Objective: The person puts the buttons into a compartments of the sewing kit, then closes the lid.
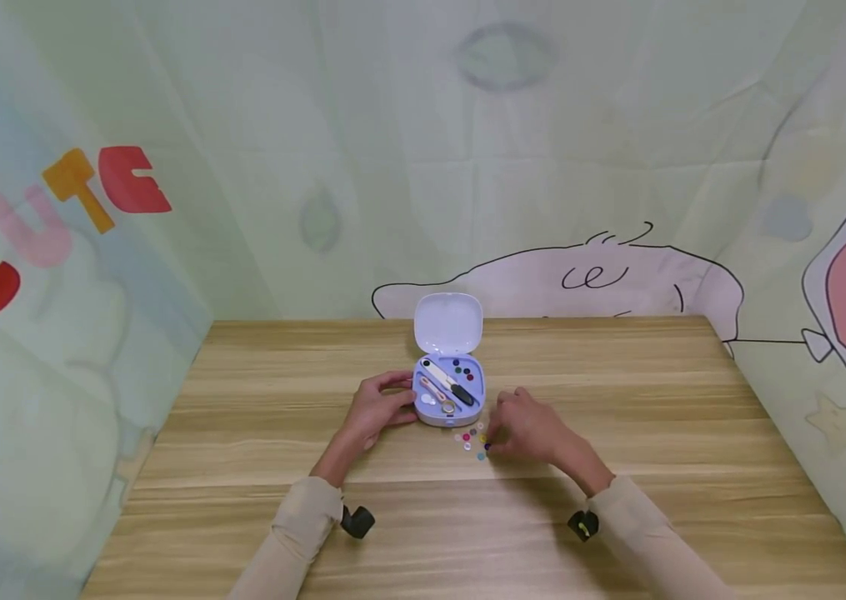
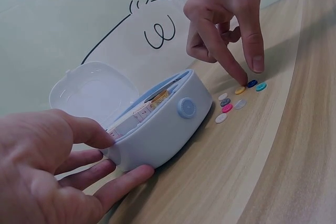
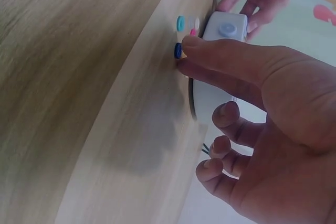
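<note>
"Where are the loose buttons (image 1: 466, 437)?"

"On the counter (image 1: 618, 350), just off the front right corner of the open pale box (image 1: 449, 422), which stands toward the counter's back edge."

"And the hands?"

"The left hand (image 1: 377, 408) rests spread fingers against the box's left side. The right hand (image 1: 531, 427) has thumb and index finger at the dark blue button (image 2: 252, 83); whether they pinch it, I can't tell."

"Which step is this?"

"Picking up buttons, I'd judge; several sit in the box's back right compartment (image 1: 473, 365)."

"Next move?"

"Probably a fine fingertip pinch that spares the neighbouring yellow button (image 2: 240, 91), the box held steady."
</note>
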`<move>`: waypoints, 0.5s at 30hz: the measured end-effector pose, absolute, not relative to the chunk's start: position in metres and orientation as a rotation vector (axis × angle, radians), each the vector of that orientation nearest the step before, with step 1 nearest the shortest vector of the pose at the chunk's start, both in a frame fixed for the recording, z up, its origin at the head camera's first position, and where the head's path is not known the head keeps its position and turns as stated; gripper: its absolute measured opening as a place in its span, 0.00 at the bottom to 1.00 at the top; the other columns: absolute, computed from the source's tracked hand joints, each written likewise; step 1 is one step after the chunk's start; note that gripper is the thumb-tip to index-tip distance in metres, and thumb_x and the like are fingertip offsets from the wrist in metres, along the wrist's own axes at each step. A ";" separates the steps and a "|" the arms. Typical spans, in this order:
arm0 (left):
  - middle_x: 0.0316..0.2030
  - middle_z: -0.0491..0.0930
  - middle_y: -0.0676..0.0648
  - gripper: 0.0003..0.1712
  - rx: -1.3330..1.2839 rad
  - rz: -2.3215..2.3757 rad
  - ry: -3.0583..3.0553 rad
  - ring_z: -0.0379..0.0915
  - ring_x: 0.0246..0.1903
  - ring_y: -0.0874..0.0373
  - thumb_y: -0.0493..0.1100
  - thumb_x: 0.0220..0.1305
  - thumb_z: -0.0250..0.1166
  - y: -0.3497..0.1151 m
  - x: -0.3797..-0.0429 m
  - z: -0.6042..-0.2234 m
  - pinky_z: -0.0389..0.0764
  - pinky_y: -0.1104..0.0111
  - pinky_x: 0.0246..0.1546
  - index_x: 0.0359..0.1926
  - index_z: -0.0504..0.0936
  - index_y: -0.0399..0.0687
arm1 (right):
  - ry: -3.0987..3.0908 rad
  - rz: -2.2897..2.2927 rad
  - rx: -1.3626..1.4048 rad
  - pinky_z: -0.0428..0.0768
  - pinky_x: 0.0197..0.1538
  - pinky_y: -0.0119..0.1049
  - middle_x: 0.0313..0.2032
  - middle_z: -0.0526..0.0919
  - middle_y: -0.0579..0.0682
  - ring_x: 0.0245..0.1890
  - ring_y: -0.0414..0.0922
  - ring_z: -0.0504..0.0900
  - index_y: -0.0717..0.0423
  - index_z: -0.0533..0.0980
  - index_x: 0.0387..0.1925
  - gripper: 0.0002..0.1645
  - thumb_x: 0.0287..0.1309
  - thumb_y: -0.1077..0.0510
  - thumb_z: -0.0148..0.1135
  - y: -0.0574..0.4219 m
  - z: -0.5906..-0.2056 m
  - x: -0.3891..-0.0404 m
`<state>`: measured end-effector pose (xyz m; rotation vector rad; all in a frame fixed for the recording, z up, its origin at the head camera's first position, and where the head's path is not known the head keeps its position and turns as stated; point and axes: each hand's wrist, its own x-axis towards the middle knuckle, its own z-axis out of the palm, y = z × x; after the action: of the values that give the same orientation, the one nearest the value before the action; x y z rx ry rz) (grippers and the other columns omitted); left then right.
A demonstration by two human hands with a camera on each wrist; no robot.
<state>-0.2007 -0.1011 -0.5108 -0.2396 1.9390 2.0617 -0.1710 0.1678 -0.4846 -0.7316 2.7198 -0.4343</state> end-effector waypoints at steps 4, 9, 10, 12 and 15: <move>0.55 0.76 0.35 0.25 -0.245 2.062 1.936 0.84 0.42 0.50 0.27 0.68 0.65 -0.102 -0.201 -0.510 0.91 0.57 0.44 0.65 0.78 0.35 | 2.738 -0.417 -0.742 0.73 0.35 0.37 0.34 0.74 0.41 0.40 0.46 0.67 0.44 0.91 0.32 0.04 0.54 0.54 0.81 0.164 -0.484 -0.170; 0.56 0.76 0.34 0.25 -0.235 2.059 1.936 0.84 0.42 0.49 0.27 0.68 0.65 -0.102 -0.200 -0.508 0.91 0.56 0.45 0.65 0.78 0.35 | 2.773 -0.411 -0.760 0.73 0.32 0.36 0.33 0.74 0.41 0.38 0.46 0.67 0.44 0.90 0.29 0.04 0.52 0.55 0.82 0.160 -0.487 -0.170; 0.56 0.76 0.34 0.25 -0.230 2.058 1.937 0.84 0.42 0.49 0.27 0.69 0.64 -0.102 -0.200 -0.509 0.91 0.56 0.45 0.65 0.78 0.34 | 2.781 -0.406 -0.762 0.73 0.31 0.36 0.33 0.74 0.41 0.38 0.46 0.67 0.44 0.90 0.28 0.04 0.52 0.55 0.82 0.159 -0.488 -0.171; 0.56 0.75 0.33 0.25 -0.221 2.057 1.938 0.84 0.43 0.49 0.27 0.69 0.64 -0.102 -0.200 -0.510 0.91 0.56 0.46 0.65 0.77 0.33 | 2.788 -0.400 -0.766 0.72 0.32 0.35 0.33 0.75 0.40 0.38 0.45 0.67 0.44 0.89 0.27 0.05 0.52 0.55 0.82 0.158 -0.489 -0.171; 0.57 0.75 0.32 0.25 -0.214 2.057 1.939 0.83 0.43 0.48 0.27 0.69 0.64 -0.102 -0.201 -0.511 0.90 0.56 0.47 0.66 0.77 0.33 | 2.790 -0.393 -0.769 0.72 0.33 0.35 0.33 0.75 0.40 0.38 0.45 0.67 0.43 0.88 0.26 0.07 0.51 0.55 0.82 0.157 -0.491 -0.172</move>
<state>-0.2009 -0.1022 -0.5112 -0.2140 1.9386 2.0575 -0.1722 0.1566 -0.4911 -0.7691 2.7901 -0.3930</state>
